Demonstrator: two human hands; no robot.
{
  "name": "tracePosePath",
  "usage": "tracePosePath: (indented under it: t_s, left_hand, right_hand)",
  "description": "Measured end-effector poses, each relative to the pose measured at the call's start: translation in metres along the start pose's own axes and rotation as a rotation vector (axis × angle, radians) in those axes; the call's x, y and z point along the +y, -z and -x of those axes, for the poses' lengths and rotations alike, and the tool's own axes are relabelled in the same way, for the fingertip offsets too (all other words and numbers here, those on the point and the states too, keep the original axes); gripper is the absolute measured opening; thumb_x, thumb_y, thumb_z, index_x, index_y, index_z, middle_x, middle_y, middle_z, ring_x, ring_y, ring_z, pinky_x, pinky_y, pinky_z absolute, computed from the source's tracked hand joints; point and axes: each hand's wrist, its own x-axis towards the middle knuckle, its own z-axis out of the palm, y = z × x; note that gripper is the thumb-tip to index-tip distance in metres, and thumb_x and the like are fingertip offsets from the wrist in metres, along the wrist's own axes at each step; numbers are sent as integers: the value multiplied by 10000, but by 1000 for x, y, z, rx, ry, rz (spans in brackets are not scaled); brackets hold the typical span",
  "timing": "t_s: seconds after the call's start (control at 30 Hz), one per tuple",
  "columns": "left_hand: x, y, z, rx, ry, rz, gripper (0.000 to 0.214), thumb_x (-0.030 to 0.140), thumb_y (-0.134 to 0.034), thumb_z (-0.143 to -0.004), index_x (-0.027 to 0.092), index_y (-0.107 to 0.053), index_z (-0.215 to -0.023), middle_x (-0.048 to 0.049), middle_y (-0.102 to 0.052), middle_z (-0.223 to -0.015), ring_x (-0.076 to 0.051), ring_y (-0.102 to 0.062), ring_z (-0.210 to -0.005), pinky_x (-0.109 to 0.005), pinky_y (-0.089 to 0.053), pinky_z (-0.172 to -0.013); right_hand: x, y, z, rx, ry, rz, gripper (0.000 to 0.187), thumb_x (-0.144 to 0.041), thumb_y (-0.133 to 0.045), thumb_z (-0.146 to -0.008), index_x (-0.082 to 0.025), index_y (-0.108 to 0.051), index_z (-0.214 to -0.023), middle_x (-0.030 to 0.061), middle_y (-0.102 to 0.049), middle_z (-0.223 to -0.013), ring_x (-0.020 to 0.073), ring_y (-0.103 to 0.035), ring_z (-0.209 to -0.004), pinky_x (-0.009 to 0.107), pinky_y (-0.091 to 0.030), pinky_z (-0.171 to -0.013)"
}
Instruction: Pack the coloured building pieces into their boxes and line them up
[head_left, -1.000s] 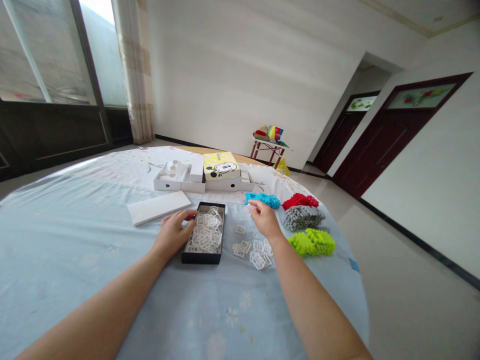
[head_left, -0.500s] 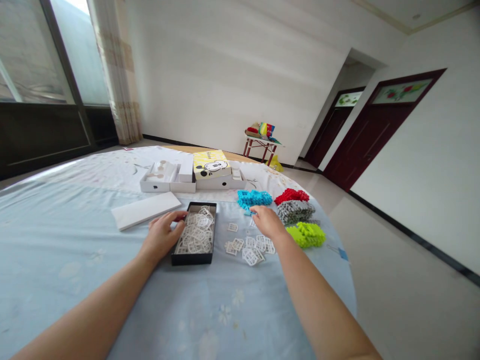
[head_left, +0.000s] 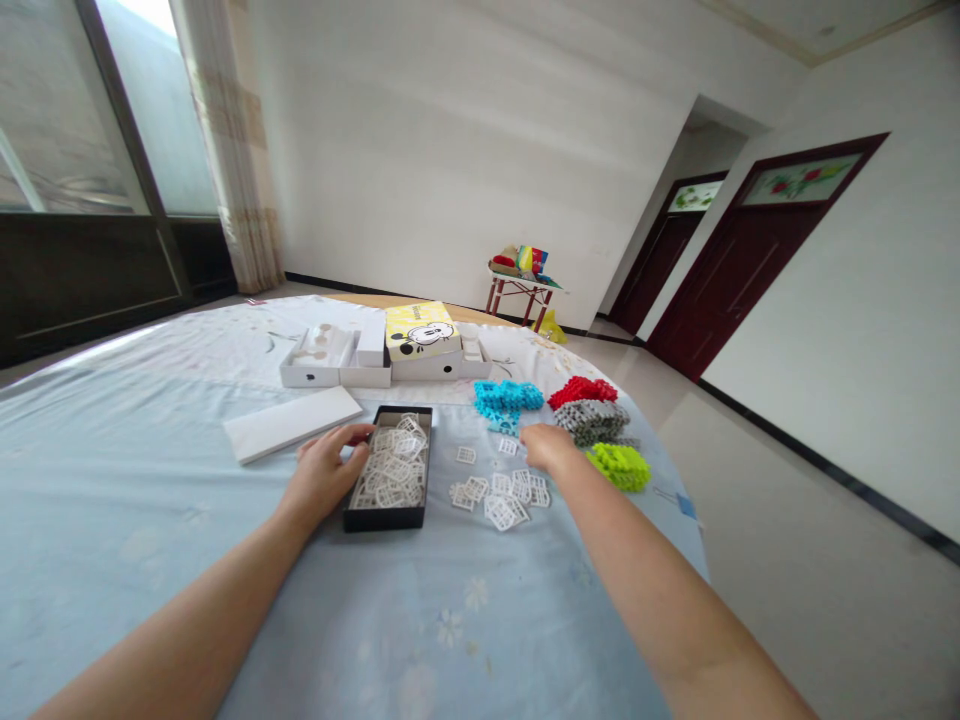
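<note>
A black open box (head_left: 386, 518) filled with small white lattice pieces (head_left: 394, 465), shaped like toy windows, lies on the table. My left hand (head_left: 326, 465) rests at its left rim, thumb and fingers apart, fingertips touching the edge. Right of the box, my right hand (head_left: 547, 447) is low over the cloth with fingers curled down and together; their tips are mostly hidden, and what they hold, if anything, cannot be seen. Close by lie a single white lattice piece (head_left: 508, 447) and a loose group of them (head_left: 506, 512). Blue plastic pieces (head_left: 508, 396) are stacked just beyond.
Red (head_left: 583, 391), grey (head_left: 592, 420) and lime green pieces (head_left: 621, 466) are piled near the table's right edge. A white lid (head_left: 292, 423) lies left of the black box. White boxes (head_left: 337, 372) and a yellow cartoon box (head_left: 422, 328) stand farther back.
My right hand has moved right and slightly toward me, away from the blue pieces, uncovering a white lattice piece. My left hand stays at the box.
</note>
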Motion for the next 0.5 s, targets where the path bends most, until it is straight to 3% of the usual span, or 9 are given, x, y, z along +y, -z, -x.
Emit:
tracePosePath:
  t_s: [0.2, 0.5]
  left_hand:
    - [2, 0, 0, -6, 13, 6, 377, 358, -412, -742, 217, -631, -1015, -18, -681, -938, -184, -599, -864, -285, -444, -742]
    - [5, 2, 1, -2, 14, 13, 372, 348, -413, -740, 208, -631, -1006, -24, -684, -920, -183, -600, -848, -304, -438, -793]
  right_hand:
    - [-3, -4, -6, 122, 101, -116, 416, -202, -544, -746, -223, -577, -1160, 74, -633, -1124, 199, -575, -1050, 263, -406, -886]
    - [-12, -23, -18, 101, 113, -201, 395, -203, -571, -696, -198, -627, -1087, 75, -645, -1079, 204, -576, -1014, 254, -404, -876]
